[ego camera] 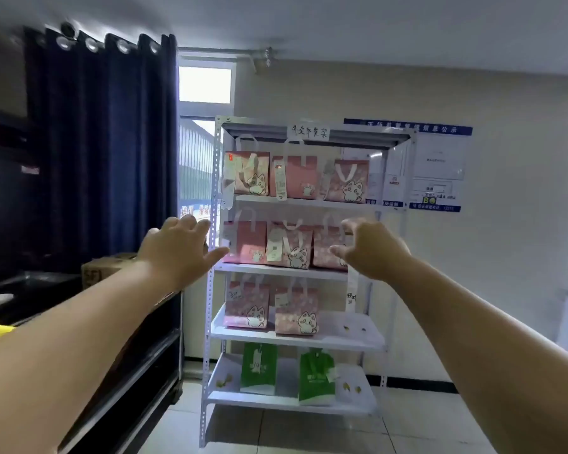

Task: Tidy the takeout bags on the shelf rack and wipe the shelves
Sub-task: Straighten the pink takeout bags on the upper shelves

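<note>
— What is held?
— Nothing. The left hand (174,250) and right hand (371,249) are raised with fingers spread, in front of the shelf rack (341,344).
— Room around it?
— Bare floor (309,434) is seen before it, and a dark counter (138,355) at its left.
— And the shelves?
— Eight pink bags (295,178) are stood on three shelves, and two green bags (258,368) on the lowest.

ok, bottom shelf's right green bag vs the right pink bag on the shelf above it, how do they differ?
The pink bag shows a cartoon cat; the green bag is green and white, no cat. The pink bag has white loop handles standing up; the green bag shows none plainly. The pink bag sits close beside its neighbour; the green bag stands apart. Both stand on the rack.
</note>
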Demonstrator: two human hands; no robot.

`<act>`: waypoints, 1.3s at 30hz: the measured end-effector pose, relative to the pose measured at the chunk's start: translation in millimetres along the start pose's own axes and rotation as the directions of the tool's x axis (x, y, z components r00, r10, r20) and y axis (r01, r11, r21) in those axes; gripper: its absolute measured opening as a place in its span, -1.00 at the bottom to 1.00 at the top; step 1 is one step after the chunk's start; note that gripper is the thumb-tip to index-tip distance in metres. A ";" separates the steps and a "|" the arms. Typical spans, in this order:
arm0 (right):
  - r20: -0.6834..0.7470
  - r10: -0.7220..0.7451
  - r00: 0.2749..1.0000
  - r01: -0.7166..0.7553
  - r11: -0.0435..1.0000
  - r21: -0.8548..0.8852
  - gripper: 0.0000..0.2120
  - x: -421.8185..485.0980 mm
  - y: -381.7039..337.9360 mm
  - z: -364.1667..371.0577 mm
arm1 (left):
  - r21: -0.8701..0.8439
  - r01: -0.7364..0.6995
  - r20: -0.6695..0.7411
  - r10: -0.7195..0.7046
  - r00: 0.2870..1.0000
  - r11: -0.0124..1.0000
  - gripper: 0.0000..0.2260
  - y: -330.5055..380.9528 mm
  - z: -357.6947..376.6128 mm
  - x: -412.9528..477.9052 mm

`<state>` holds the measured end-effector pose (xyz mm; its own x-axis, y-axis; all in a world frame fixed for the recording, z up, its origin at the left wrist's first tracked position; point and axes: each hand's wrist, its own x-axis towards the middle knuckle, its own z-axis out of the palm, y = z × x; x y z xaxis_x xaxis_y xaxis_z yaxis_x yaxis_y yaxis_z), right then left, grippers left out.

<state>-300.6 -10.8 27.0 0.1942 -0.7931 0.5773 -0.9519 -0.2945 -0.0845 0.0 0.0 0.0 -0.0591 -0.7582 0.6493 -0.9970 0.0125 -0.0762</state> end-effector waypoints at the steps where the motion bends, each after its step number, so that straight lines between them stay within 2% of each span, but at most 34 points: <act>1: -0.003 -0.001 1.000 0.001 1.000 0.008 -0.44 16.2 -2.4 10.7 | -0.003 0.004 -0.007 -0.004 1.000 1.000 -0.40 -7.7 8.1 13.6; 7: -0.057 -0.011 0.998 0.014 0.998 0.054 -0.50 124.3 -14.4 71.0 | -0.013 0.009 -0.018 -0.009 1.000 1.000 -0.42 -51.7 76.1 107.0; 12: -0.045 -0.061 0.997 0.064 0.997 0.053 -0.49 194.3 -9.2 124.6 | -0.033 0.008 -0.010 -0.008 1.000 0.999 -0.42 -69.5 132.6 166.7; 18: 0.008 -0.082 0.997 0.082 0.996 0.022 -0.52 270.6 17.3 187.6 | -0.004 0.004 -0.002 -0.004 1.000 1.000 -0.41 -80.3 204.0 236.1; 28: 0.008 -0.133 0.991 0.134 0.990 -0.042 -0.47 446.6 77.3 279.9 | 0.082 0.032 -0.026 -0.030 0.999 0.996 -0.42 -89.7 322.9 393.1; 39: -0.029 -0.157 0.987 0.154 0.986 -0.069 -0.49 610.1 85.9 370.6 | 0.036 0.088 -0.065 -0.085 0.994 0.996 -0.44 -134.7 415.3 529.4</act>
<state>-176.0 -717.5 71.0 0.3339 -0.7215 0.6066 -0.9245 -0.3761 0.0615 123.6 -673.8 39.7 0.0229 -0.7125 0.7013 -0.9959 -0.0773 -0.0460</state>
